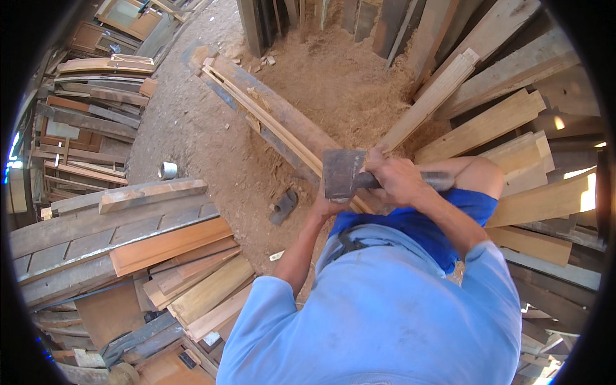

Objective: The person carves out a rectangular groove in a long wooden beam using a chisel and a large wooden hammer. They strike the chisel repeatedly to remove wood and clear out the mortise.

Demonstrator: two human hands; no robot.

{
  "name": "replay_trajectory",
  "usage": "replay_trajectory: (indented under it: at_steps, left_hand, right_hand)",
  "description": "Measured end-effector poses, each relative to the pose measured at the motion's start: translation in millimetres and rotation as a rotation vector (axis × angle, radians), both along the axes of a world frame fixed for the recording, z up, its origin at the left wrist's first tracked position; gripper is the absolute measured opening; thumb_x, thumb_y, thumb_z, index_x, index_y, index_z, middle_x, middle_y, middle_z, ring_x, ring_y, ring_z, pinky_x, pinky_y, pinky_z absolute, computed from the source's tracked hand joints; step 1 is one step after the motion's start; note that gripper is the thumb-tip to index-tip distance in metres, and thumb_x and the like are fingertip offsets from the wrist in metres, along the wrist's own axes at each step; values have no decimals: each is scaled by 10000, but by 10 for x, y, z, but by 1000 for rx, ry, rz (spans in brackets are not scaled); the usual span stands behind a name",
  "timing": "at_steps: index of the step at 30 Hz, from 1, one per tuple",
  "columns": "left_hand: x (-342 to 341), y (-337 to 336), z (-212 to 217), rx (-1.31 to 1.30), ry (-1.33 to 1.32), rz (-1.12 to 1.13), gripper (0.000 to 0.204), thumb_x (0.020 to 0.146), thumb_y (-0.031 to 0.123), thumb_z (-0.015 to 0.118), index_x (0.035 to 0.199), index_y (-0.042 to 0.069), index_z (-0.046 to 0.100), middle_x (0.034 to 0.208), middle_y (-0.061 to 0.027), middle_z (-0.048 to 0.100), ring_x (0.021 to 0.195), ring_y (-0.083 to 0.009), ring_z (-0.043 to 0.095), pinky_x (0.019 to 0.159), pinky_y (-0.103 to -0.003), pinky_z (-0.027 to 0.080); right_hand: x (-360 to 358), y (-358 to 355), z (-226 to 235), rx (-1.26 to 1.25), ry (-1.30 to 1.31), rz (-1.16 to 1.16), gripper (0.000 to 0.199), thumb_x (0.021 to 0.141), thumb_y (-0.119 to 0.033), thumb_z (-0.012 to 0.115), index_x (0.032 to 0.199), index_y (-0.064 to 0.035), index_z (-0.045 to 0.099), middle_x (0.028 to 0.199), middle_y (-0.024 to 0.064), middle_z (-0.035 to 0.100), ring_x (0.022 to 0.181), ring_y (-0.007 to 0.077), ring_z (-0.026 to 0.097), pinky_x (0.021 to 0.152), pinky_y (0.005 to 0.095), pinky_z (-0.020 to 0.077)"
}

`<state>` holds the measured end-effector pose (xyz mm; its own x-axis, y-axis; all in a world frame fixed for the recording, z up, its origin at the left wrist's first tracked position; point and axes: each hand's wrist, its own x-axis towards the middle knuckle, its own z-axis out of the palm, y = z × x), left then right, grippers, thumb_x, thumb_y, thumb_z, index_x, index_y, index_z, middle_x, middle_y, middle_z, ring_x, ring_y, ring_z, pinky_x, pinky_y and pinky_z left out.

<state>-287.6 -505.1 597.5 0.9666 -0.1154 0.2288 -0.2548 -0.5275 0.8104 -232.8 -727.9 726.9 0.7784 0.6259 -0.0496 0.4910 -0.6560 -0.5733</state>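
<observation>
The right hand (pixel 399 178) is closed around the thick, rounded handle of a mallet (pixel 341 174), whose squarish block of a head is dark brown-grey, with a scuffed, worn face. That head covers much of the left hand (pixel 330 205), which sits low behind it, at the near end of a pale wood strip (pixel 256 118); whether its fingers are wrapped around anything cannot be told. The strip is long, straight and smooth, with a dark groove running lengthwise, and it lies along the left edge of a broad, rough-surfaced brown beam (pixel 289 115), reaching from beside the beam's far end back to the hands. Curled shavings (pixel 255 122) cling to the beam's left edge, and fine tan sawdust (pixel 333 83) spreads over the ground beyond its right edge. Just past the right hand is the lower end of a pale, straight-grained plank (pixel 430 102) with a stepped upper end. Left of the beam, on the gritty earth floor (pixel 192 128), stand a dull metal can (pixel 167 170) and, closer in, a dark curved object (pixel 283 206) of unclear kind. A small pale scrap (pixel 276 255) lies near the left forearm, any marking on it too small to read.
</observation>
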Motion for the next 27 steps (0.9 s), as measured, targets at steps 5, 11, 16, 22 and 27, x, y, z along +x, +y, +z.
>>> replay_trajectory:
  at_steps: [5,11,16,22,27]
  left_hand:
    - [368,6,219,-520,30,257,272,817,60,782,1044,21,637,963,-47,684,901,-130,638,813,-275,509]
    - [731,-43,644,-392,123,248,114,900,71,724,927,41,617,801,3,604,747,-80,560,670,-252,467]
    - [778,-79,512,-314,208,270,123,889,87,737,893,50,621,769,0,598,718,-89,562,656,-263,468]
    - [739,-109,447,-282,175,274,116,876,87,743,866,44,636,755,-14,616,719,-94,578,659,-270,480]
    - [583,-330,520,-173,134,198,119,859,93,737,941,37,672,817,-57,675,752,-139,634,698,-284,511]
  right_hand:
    - [-48,-27,254,419,237,-245,216,838,-125,799,990,-9,698,822,87,726,771,242,699,711,356,546]
    - [14,-174,557,891,270,-375,209,897,-87,752,1051,34,679,814,98,717,669,115,638,612,304,531]
    - [19,-275,814,1012,250,-448,174,905,-35,734,1029,66,666,883,92,726,659,81,649,607,261,545]
    - [78,-349,891,1023,152,-484,199,883,-44,756,1027,63,667,899,84,728,677,107,684,608,277,555]
    - [178,-135,251,609,222,-422,273,852,-123,777,1081,-11,676,860,148,726,791,214,732,657,352,556]
